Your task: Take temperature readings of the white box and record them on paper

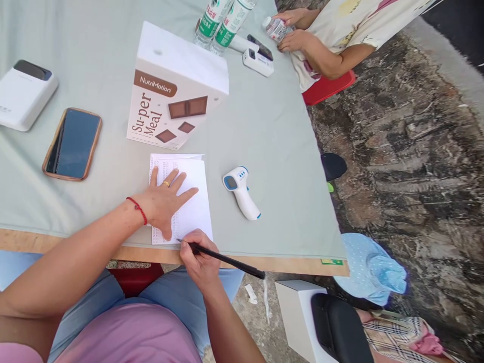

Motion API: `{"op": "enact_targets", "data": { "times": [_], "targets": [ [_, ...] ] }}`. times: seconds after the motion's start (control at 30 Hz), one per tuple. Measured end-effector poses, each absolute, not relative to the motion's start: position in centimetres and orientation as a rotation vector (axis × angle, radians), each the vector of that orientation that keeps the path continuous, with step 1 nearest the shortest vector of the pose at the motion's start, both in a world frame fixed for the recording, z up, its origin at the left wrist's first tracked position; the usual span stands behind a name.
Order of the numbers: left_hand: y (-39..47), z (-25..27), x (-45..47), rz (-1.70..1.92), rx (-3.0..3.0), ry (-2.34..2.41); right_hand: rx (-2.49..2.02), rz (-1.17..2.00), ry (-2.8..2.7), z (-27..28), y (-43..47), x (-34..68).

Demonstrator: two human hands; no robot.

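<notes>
A sheet of white paper (pixel 192 201) with small columns of writing lies near the table's front edge. My left hand (pixel 164 199) rests flat on it with the fingers spread, a ring on one finger and a red cord at the wrist. My right hand (pixel 200 257) grips a black pen (pixel 230 261), its tip touching the lower part of the paper. Just behind the paper stands a white NutriMotion box (pixel 181 85). To the right of the paper lies a white and blue infrared thermometer (pixel 242 191).
A phone (pixel 73 143) and a white device (pixel 26 93) lie at the left. Two water bottles (pixel 223 25) stand behind the box, near a small white gadget (pixel 258 62). Across the table, another person's hands (pixel 295 33) hold a bottle (pixel 278 29). A white carton (pixel 302 312) stands below right.
</notes>
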State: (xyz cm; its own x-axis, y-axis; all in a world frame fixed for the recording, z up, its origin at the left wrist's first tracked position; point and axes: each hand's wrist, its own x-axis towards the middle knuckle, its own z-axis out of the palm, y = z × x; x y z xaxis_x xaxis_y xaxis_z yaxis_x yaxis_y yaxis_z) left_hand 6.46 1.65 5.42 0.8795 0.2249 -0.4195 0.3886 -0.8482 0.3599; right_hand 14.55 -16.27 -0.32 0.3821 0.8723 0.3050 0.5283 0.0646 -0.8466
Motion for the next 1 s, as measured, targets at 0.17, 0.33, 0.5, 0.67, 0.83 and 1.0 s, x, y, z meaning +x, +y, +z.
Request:
{"op": "enact_targets", "data": {
  "times": [0.17, 0.33, 0.5, 0.67, 0.83, 1.0],
  "targets": [
    [1.6, 5.1, 6.5, -0.498, 2.615, 0.446, -1.6, 0.426, -1.255, -0.3, -16.4, 14.5],
    [1.6, 4.9, 6.4, -0.463, 2.623, 0.444, -1.595, 0.404, -1.28, -0.2, -16.3, 14.5],
    [1.6, 5.1, 6.4, -0.467, 2.622, 0.451, -1.591, 0.37, -1.267, -0.1, -16.3, 14.4],
    [1.6, 4.9, 6.4, -0.438, 2.622, 0.449, -1.627, 0.364, -1.28, 0.2, -16.2, 14.3],
    [1.6, 4.4, 6.3, -0.354, 2.606, 0.448, -1.63, 0.38, -1.266, 0.1, -16.1, 14.4],
    [1.6, 4.2, 6.3, -0.339, 2.596, 0.446, -1.606, 0.4, -1.267, -0.2, -16.3, 14.6]
  ]
}}
